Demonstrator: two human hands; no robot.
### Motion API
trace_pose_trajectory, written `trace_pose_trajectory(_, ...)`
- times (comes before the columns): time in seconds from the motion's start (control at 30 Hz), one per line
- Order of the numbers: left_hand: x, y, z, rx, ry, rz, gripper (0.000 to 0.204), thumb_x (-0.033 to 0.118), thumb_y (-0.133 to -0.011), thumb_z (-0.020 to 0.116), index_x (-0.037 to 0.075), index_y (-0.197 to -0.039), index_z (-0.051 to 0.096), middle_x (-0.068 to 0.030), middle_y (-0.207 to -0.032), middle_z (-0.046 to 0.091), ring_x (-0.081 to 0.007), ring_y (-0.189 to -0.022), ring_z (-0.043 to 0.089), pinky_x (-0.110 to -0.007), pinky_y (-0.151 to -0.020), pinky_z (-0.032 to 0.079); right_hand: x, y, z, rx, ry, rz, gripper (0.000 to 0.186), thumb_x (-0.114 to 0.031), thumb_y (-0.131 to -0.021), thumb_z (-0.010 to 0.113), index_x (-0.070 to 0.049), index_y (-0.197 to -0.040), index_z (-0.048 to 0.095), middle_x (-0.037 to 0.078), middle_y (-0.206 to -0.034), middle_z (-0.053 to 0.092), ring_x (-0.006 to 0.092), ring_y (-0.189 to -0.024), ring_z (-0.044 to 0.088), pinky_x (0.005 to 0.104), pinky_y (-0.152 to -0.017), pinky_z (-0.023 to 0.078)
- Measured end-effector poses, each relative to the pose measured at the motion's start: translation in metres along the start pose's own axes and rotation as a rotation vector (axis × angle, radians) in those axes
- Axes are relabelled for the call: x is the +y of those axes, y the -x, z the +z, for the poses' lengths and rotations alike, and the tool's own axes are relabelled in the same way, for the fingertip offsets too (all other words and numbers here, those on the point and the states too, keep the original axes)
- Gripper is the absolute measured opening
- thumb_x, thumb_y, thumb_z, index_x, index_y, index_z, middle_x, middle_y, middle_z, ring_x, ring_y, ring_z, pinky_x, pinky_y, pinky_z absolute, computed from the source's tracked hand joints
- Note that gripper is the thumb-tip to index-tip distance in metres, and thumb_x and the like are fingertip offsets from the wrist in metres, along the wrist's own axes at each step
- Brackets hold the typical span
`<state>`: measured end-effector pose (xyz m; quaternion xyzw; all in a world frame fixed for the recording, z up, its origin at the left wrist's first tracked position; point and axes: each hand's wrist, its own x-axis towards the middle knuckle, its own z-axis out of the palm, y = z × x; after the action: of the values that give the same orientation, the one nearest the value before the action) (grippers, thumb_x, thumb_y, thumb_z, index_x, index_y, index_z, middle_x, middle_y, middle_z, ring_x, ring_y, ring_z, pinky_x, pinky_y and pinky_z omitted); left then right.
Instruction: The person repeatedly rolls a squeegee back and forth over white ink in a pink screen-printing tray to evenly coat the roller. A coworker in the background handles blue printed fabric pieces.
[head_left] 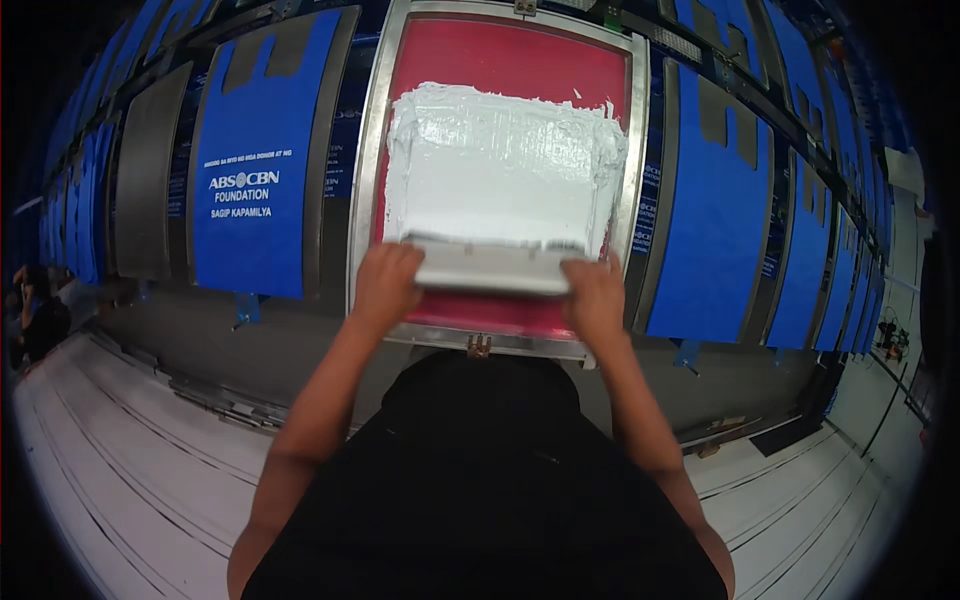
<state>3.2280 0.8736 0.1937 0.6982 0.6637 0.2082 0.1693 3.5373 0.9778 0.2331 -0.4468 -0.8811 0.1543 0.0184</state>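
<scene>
A wide squeegee lies across the near part of a printing screen. My left hand is closed round its left end, and my right hand grips the right end. Thick white ink coats the middle of the screen's red mesh, with ragged ridges along its sides and far edge. The squeegee's blade meets the near edge of this ink. Around the mesh runs a metal frame, fitted with a clip at the near side. What lies beneath the screen is hidden.
Blue bag-shaped sheets lie on dark boards to both sides, one with white print at left and a plain one at right. A bare dark board is further left. Another person stands at the far left.
</scene>
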Motion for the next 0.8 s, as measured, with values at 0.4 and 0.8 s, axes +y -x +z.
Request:
trace_pose_trajectory(0.4, -0.005, -0.050, -0.041, -0.123, -0.089, -0.097, 0.036, 0.006, -0.059, 0.075, 0.008, -0.095, 0.068, -0.0108, -0.091, 0.066, -0.0324, -0.088, 0.061, -0.044, -0.078, 0.049, 0.003, -0.047, -0.037, -0.166, 0.101, 0.059, 0.046, 0.000, -0.066, 0.062, -0.013, -0.110, 0.067, 0.011, -0.093, 0.069, 0.0276, -0.093, 0.063, 0.0521, -0.111, 0.028)
trace_pose_trajectory(0.8, -0.023, -0.182, -0.052, -0.168, -0.094, -0.195, 0.032, 0.027, -0.073, 0.077, 0.009, -0.100, 0.072, -0.0176, -0.090, 0.069, -0.0342, -0.085, 0.067, -0.040, -0.078, 0.053, 0.053, -0.166, -0.053, -0.134, 0.095, 0.078, 0.047, -0.004, -0.066, 0.060, -0.012, -0.112, 0.067, 0.015, -0.087, 0.069, 0.0316, -0.084, 0.066, 0.0480, -0.099, 0.040)
